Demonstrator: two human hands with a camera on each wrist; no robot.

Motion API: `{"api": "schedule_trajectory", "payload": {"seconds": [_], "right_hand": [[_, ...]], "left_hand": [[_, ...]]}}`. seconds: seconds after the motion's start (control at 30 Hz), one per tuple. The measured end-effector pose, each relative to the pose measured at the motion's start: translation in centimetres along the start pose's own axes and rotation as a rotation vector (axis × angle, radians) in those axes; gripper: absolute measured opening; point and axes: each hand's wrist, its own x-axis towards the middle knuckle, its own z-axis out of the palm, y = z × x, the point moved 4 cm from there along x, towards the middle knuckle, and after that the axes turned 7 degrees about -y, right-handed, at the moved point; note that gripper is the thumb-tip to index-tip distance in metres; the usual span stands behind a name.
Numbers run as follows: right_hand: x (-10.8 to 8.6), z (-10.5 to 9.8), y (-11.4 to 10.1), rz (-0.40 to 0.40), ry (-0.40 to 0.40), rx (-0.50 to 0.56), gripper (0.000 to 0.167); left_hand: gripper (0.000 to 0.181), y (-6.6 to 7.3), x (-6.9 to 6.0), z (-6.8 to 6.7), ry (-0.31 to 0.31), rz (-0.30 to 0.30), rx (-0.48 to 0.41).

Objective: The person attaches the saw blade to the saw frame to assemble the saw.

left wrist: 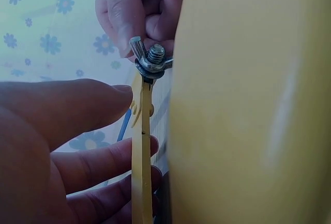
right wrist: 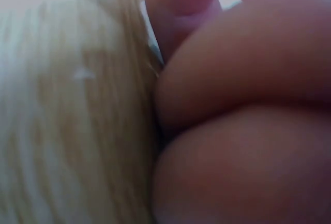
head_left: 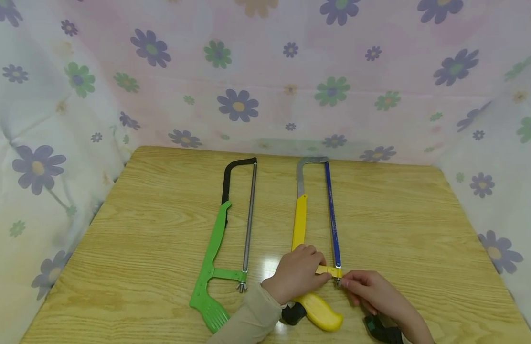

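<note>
A yellow-handled hacksaw [head_left: 299, 222] with a grey front frame and a blue blade [head_left: 333, 215] lies on the table. My left hand [head_left: 297, 272] grips its yellow crossbar [left wrist: 139, 154], thumb on one side and fingers on the other. At the crossbar's end sits a metal wing nut [left wrist: 150, 61] on a threaded bolt. My right hand [head_left: 373, 291] pinches the wing nut between thumb and forefinger. In the right wrist view, curled fingers [right wrist: 243, 79] fill the right side and hide the nut.
To the left lies a green hacksaw [head_left: 211, 243] with a black front frame, a grey blade and its own wing nut [head_left: 241, 287]. The wooden table [head_left: 162, 191] is bordered by flowered cloth [head_left: 265, 71] at the back and sides.
</note>
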Motion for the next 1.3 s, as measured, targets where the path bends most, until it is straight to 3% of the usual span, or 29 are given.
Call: {"api": "schedule_trajectory", "payload": {"seconds": [0.63,1.03,1.3], "right_hand": [[0.09,0.04,-0.07,0.027,-0.01,0.018,0.032],[0.3,0.18,-0.17,0.033,0.068,0.035,0.034],[0.35,0.09,-0.11,0.033,0.026,0.022,0.033]], "left_hand": [[0.028,0.15,-0.03,-0.17,-0.007,-0.014,0.009],[0.027,0.06,-0.06,-0.2,-0.004,-0.019,-0.003],[0.028,0.03,-0.06,-0.3,-0.003,-0.016,-0.008]]}}
